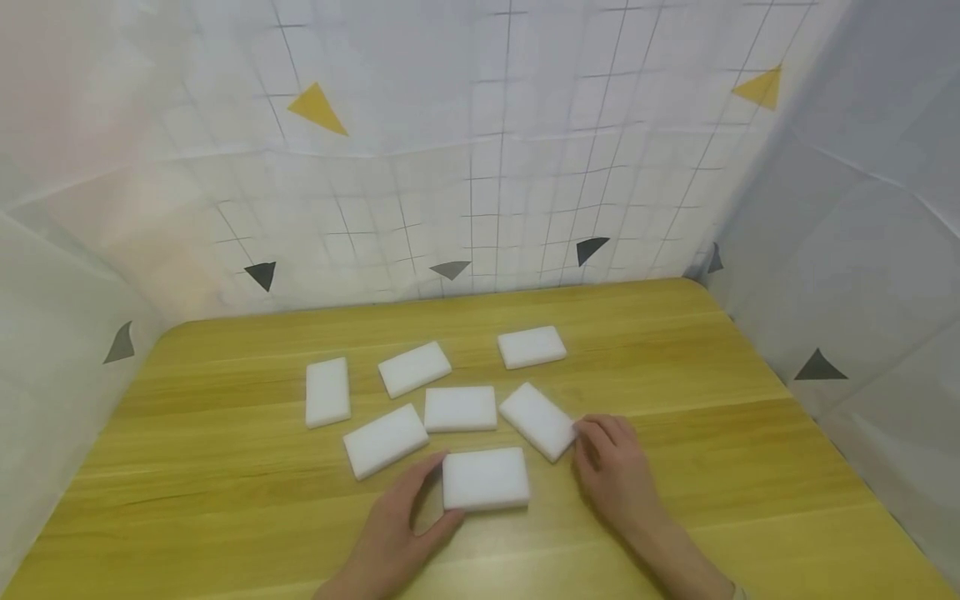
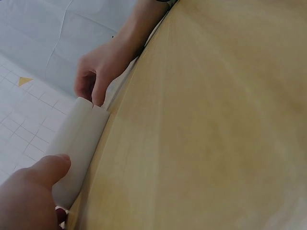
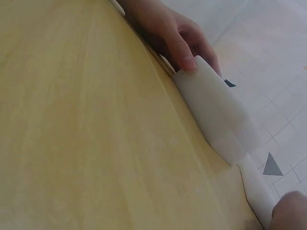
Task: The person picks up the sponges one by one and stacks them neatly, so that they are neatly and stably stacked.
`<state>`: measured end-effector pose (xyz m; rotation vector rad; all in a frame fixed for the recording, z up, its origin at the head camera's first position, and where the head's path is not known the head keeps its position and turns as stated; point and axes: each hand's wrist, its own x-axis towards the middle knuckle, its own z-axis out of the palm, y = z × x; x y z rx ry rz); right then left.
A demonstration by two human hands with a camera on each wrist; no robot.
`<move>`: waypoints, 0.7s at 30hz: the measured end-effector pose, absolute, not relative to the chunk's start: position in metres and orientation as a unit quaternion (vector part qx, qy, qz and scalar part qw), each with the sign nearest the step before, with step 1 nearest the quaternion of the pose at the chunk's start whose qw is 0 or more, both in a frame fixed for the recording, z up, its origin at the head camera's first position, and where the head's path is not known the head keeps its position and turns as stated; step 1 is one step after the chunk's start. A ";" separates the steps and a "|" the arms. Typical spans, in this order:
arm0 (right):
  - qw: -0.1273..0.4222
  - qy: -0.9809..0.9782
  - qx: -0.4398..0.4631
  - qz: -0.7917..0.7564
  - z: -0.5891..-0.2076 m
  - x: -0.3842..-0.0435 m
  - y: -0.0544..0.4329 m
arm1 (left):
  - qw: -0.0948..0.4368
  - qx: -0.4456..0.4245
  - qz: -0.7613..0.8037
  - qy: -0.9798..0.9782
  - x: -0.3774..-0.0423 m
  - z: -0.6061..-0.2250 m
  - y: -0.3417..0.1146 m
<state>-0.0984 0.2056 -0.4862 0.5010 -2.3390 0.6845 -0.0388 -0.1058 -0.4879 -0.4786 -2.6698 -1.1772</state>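
Note:
Two white rectangular blocks, like melamine sponges, are at my hands on the wooden table. The near white sponge (image 1: 485,479) lies flat, its long side across the table. My left hand (image 1: 405,517) grips its left end, thumb at the near edge and fingers at the far edge. In the left wrist view the thumb presses on the side of that sponge (image 2: 79,143). Up and to the right lies a slanted white sponge (image 1: 537,421). My right hand (image 1: 615,471) pinches its right corner with curled fingers; part of that grasp is hidden in the head view.
Several more white sponges lie behind: one in the middle (image 1: 460,409), one slanted at the left (image 1: 386,441), one upright at the far left (image 1: 327,392), others farther back. White sheets (image 1: 450,208) with grid lines and triangles enclose the table (image 1: 187,467).

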 end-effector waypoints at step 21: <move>0.244 -0.920 0.139 0.274 -0.487 -0.094 0.199 | 0.068 -0.146 -0.406 -0.900 -0.038 -0.483 -0.104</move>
